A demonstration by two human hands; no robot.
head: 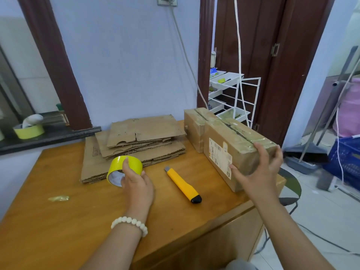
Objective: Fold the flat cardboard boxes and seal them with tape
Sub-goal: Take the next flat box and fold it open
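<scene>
Wooden table [58, 221], left hand [136, 184] gripping yellow tape roll [116, 165], right hand [259, 172] spread over end of sealed box [233, 141]

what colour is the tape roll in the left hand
Bright yellow; the tape roll, gripped by the left hand, shows clearly in the head view.
</scene>
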